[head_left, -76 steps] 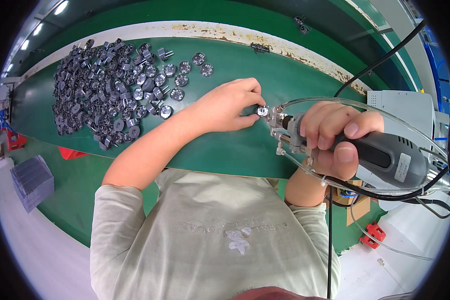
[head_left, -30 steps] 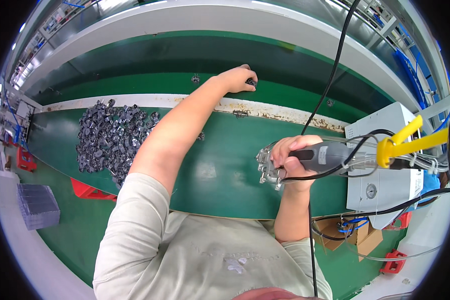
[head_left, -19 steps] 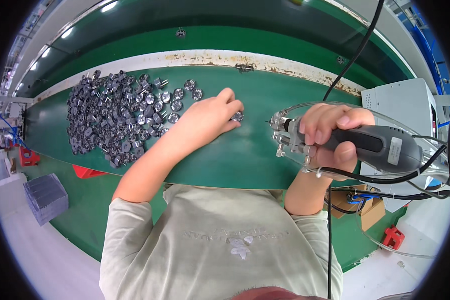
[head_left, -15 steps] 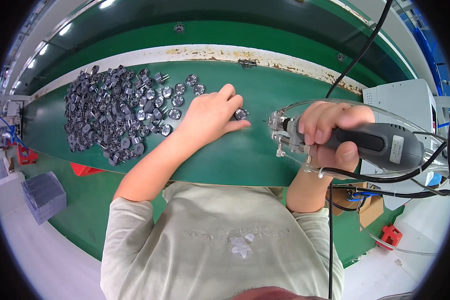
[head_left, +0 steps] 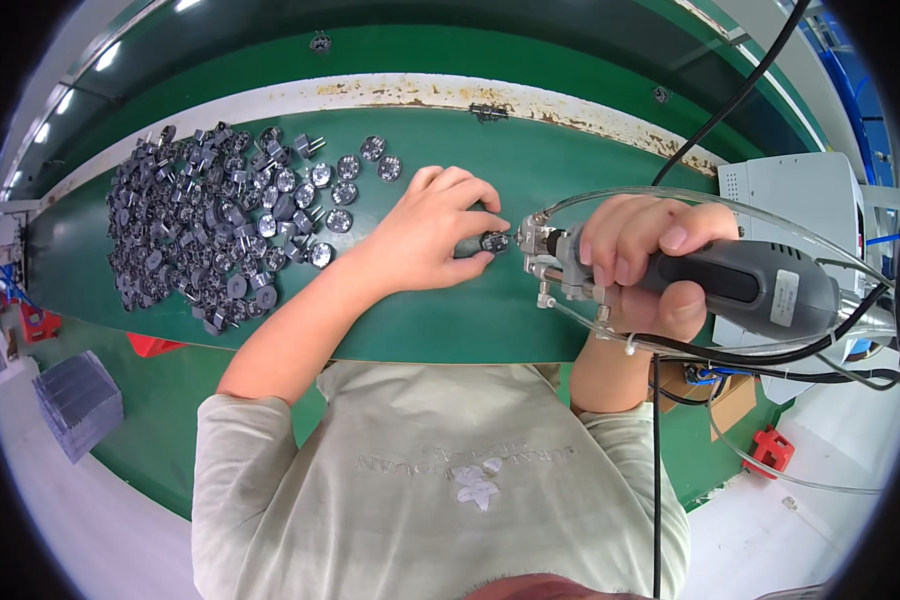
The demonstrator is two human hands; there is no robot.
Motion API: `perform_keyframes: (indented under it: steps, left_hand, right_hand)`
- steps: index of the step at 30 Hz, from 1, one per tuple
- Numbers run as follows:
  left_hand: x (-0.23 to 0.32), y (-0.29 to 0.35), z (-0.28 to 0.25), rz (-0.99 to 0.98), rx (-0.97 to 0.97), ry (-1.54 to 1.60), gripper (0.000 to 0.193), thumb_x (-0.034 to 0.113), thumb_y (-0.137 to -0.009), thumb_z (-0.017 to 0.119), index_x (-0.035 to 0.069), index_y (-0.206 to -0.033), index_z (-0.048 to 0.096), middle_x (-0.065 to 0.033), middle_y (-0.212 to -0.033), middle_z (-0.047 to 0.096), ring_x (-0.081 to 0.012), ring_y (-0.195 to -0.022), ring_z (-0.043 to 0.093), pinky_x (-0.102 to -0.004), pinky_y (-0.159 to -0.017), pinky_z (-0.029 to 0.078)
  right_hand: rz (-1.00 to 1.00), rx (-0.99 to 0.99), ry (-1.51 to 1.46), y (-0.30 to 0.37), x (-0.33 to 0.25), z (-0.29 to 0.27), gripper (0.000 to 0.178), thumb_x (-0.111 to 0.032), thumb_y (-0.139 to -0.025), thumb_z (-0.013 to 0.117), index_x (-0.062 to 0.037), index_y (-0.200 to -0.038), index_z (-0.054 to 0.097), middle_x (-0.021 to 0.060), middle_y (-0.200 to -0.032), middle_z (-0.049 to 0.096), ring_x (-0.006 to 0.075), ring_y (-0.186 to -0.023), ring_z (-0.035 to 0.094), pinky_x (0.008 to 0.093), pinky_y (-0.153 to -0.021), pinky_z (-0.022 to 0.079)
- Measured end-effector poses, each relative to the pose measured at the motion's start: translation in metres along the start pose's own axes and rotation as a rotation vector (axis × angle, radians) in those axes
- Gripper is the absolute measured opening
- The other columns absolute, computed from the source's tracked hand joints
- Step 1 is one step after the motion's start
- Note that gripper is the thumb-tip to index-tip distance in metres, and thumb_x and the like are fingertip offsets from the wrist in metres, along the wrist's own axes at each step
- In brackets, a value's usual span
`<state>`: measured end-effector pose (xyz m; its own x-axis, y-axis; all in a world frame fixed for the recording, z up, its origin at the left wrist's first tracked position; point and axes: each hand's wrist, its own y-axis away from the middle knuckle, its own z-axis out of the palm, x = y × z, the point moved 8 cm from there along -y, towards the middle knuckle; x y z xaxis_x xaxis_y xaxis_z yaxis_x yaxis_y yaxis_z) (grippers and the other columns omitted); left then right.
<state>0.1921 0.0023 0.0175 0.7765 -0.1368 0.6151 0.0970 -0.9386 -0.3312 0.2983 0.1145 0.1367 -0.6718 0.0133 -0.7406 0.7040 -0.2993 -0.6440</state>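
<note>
Fingers (head_left: 475, 232) of the left hand (head_left: 425, 232) pinch a small round metal part (head_left: 493, 241), thumb below and fingertips curled over it, just above the green surface (head_left: 450, 310) near its middle. Half a second back the same hand lay flatter on the surface with the part under its fingertips; now the part is turned toward the tool and almost touches its tip. The right hand (head_left: 640, 262) has barely shifted: its fingers are wrapped tight round a grey power tool (head_left: 730, 285), thumb lying along the smooth plastic barrel. The tool's nose is a shiny metal bracket (head_left: 545, 255), pointing left at the part. A clear tube (head_left: 760, 215) loops over the right hand, and a black cable (head_left: 730, 100) runs off toward the far right corner. Toward the left end of the surface lies a heap of dark parts (head_left: 205, 235), round, glinting, some with short prongs. The far edge of the surface is a white strip with rusty chipped paint. A pale grey box (head_left: 790, 195) sits past the right end.
</note>
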Motion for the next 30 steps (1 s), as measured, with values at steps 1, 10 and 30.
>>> perform_keyframes:
  steps: [1,10,30]
  left_hand:
    - [0.0,0.0,0.002,0.001,-0.008,0.016,0.031,0.019,-0.072,0.08,0.01,-0.101,0.073,-0.0057,-0.112,0.061,-0.027,-0.11,0.056,-0.0427,-0.101,0.037]
    - [-0.008,0.0,-0.002,-0.038,-0.012,0.043,0.029,0.018,-0.071,0.082,0.01,-0.097,0.073,-0.0031,-0.109,0.062,-0.0244,-0.106,0.057,-0.0397,-0.1,0.038]
    - [-0.007,0.0,0.001,-0.016,-0.009,0.052,0.027,0.017,-0.072,0.082,0.009,-0.096,0.073,-0.0027,-0.108,0.063,-0.0245,-0.106,0.057,-0.0404,-0.097,0.038]
  right_hand:
    - [0.004,-0.002,0.002,0.0,0.0,0.0,0.039,-0.039,-0.096,0.069,-0.0082,-0.113,0.053,0.0053,-0.072,0.057,0.0191,-0.054,0.055,0.0379,-0.056,0.048]
    - [-0.003,0.124,-0.061,-0.001,0.005,0.002,0.042,-0.026,-0.087,0.082,-0.0027,-0.104,0.052,0.0066,-0.066,0.056,0.0174,-0.053,0.053,0.0335,-0.051,0.048]
    - [-0.026,0.1,0.07,0.002,0.011,0.012,0.038,-0.004,-0.081,0.081,-0.0025,-0.104,0.05,0.0078,-0.071,0.06,0.0151,-0.056,0.056,0.0299,-0.056,0.05]
